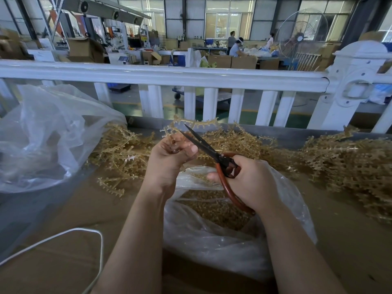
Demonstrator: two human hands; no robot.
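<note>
In the middle of the frame the left hand [169, 153] holds a plastic branch [191, 124] up above the table [63, 209]. Its fingers are curled and pinch the lower end, so the curved stem with its short side pegs stands free for cutting. The right hand [250, 183] grips the scissors [203, 143], with its fingers closed around the long red-brown handle loops. The dark, narrow blades are a little apart and point up and left, very near the left thumb. I think the hands work directly over the open clear bag [222, 247] at the lower centre so that the cut pieces [212, 206] drop inside. Many small amber bits already lie there. The branch looks like thin, half-transparent, honey-coloured plastic, stiff but slightly bent. Loose heaps of such branches [123, 149] lie on the table just behind the hands, and another heap [350, 162] lies at the right edge, probably within easy reach. A large crumpled plastic sheet [48, 134] fills the left side, thin and shiny. A white cord [99, 240] loops at the lower left, and a smooth white railing [169, 77] crosses the upper part.
</note>
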